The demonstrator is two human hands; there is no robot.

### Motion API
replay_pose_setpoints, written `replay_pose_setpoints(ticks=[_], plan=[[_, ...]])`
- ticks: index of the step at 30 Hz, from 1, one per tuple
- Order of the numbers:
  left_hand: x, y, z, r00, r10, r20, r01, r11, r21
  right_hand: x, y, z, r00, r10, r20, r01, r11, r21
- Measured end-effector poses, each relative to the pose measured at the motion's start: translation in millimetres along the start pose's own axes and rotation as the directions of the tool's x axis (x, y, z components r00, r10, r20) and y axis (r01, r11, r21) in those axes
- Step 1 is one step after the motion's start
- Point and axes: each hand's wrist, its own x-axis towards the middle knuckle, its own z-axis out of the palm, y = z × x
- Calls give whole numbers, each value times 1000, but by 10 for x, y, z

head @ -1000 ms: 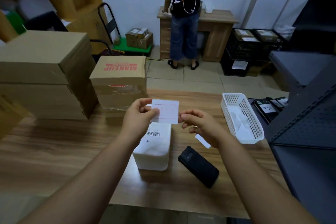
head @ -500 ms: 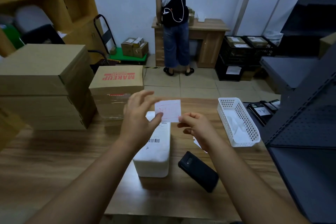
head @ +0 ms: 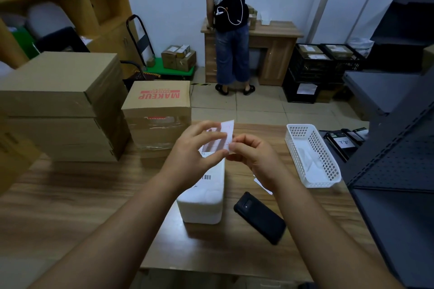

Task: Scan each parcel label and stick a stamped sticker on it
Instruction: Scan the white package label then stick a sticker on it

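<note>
A white foam parcel (head: 203,204) with a barcode label (head: 206,177) lies on the wooden table (head: 82,206), directly below my hands. Above its far end I hold a small white stamped sticker (head: 223,135). My left hand (head: 195,150) pinches the sticker's left part between thumb and fingers. My right hand (head: 253,155) pinches its lower right edge. A black handheld scanner (head: 260,217) lies on the table just right of the parcel, touched by neither hand.
Stacked cardboard boxes (head: 65,105) and a MAKEUP box (head: 157,110) stand at the table's left and back. A white perforated basket (head: 312,155) sits at the right, beside dark metal shelving (head: 399,171). A person (head: 230,30) stands at a desk across the room.
My left hand let go of the sticker's left edge, spread its fingers, then closed over the sticker again. The sticker has tilted and sits closer between both hands. The camera view tipped slightly upward.
</note>
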Motion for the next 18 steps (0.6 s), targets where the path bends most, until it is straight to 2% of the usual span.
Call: replay_pose_setpoints(ticks=[5,12,18], plan=[[-4,25,-32,996,88,-6,-87,995,57,-30,-52,15,999,-28,45,28,1000,3],[-6,84,-44,999,9,-44,-13,996,-89,-53,-53,-26,993,33,116,-60,969,238],[-20,118,-30,998,-23,-59,17,994,-104,-91,-62,-24,991,33,130,-66,965,253]])
